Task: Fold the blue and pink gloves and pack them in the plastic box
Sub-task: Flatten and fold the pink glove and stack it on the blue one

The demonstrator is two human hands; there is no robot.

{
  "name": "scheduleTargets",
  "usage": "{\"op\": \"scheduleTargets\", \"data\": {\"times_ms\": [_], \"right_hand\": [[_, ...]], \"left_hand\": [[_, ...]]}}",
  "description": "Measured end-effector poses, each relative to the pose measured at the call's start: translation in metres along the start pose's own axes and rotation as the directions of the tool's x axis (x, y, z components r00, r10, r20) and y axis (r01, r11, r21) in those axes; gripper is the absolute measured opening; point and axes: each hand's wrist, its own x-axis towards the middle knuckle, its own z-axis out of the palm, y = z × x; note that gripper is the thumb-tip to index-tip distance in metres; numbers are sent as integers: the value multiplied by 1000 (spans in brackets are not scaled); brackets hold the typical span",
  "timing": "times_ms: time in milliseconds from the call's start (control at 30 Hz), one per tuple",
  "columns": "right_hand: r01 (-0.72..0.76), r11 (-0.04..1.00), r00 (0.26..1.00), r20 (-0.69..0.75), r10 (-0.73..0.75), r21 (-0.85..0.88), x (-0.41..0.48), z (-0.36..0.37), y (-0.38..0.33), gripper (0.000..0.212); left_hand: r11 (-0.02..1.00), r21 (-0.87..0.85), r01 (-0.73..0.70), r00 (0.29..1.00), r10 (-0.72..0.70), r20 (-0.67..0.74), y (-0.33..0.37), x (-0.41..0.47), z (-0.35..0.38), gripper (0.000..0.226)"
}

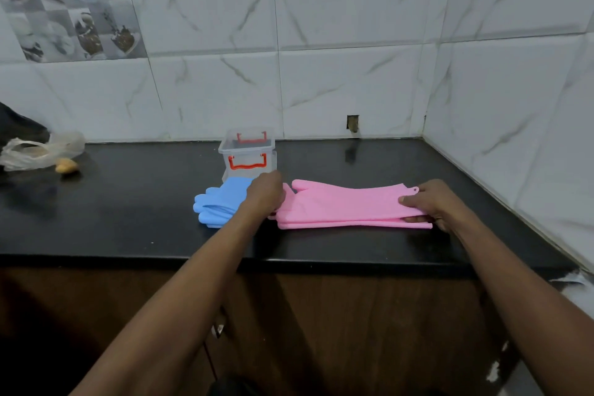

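Pink gloves (340, 207) lie stretched flat, one stacked on the other, across the black counter (135, 222). My right hand (432, 202) pinches their cuff end at the right, thumb on top. My left hand (266, 193) grips the finger end at the left. Blue gloves (221, 202) lie in a folded stack just left of my left hand, fingers pointing left. The clear plastic box (247, 154) with red latches stands open right behind the blue gloves, near the wall.
A crumpled clear plastic bag (41, 151) and a small tan object (67, 166) lie at the far left of the counter. Tiled walls close the back and right side. The counter's front edge runs below the gloves, above wooden cabinets.
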Motion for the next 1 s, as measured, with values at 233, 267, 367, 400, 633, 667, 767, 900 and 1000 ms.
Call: {"op": "scheduleTargets", "data": {"times_ms": [233,267,367,400,633,667,767,900,1000], "right_hand": [[153,915,942,-224,-249,-373,3,14,9,35],[151,897,935,-235,-266,-415,3,16,10,35],[156,889,918,-269,-292,-431,2,17,11,38],[169,892,912,-276,-303,-419,1,15,12,37],[285,887,850,-333,-409,-363,-9,11,13,36],[297,887,839,-346,-419,-353,-10,12,13,39],[299,928,829,-421,-368,-224,-12,13,12,43],[240,971,862,-461,-209,8,-9,9,14,40],[128,992,945,-302,-126,-15,-1,0,15,32]], "left_hand": [[999,-46,-3,998,-1,-71,-2,1,-11,25],[998,-56,-10,996,5,-83,-2,2,-12,25],[1000,-24,-8,998,6,-63,-3,-2,-10,19],[1000,-1,-16,998,16,-55,-3,-3,-6,18],[989,108,-100,972,120,-204,0,-12,11,21],[984,138,-110,958,142,-247,3,-13,8,20],[953,101,-287,900,304,-313,14,-18,-3,34],[860,-54,-508,860,510,28,26,-33,0,51],[847,-11,-531,819,517,250,25,-38,15,61]]}}
